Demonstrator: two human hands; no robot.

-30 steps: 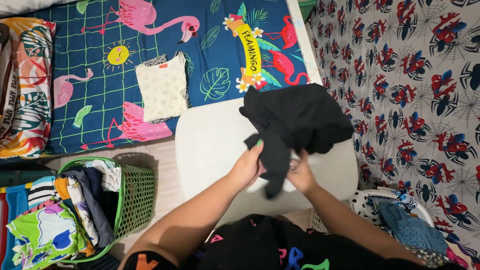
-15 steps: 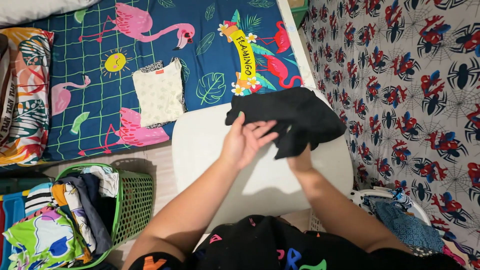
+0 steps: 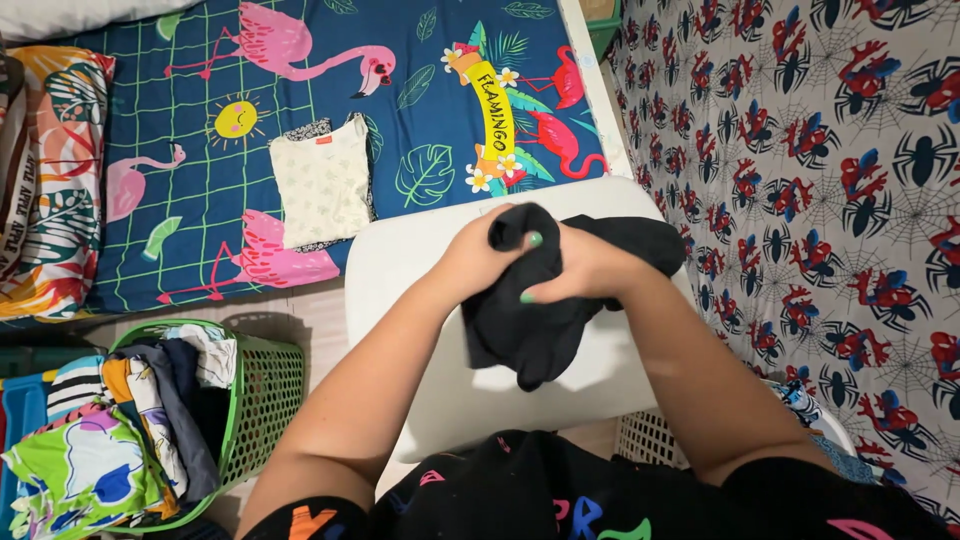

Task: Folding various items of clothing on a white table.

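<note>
A flamingo-print bedsheet (image 3: 330, 120) spreads at eleven o'clock, a green laundry basket (image 3: 265, 395) at eight. On the central white table (image 3: 420, 300), left hand (image 3: 480, 255) and right hand (image 3: 585, 265) clench a bunched black garment (image 3: 530, 330).

Single head-worn view, looking steeply down from above the wearer's own chest and forearms. Close over the white bench (image 3: 420, 290) at centre frame; facing forward toward the flamingo-patterned bed (image 3: 420, 110) at top, green laundry basket (image 3: 265, 400) lower left, spider-patterned fabric (image 3: 830, 180) along the right.
</note>
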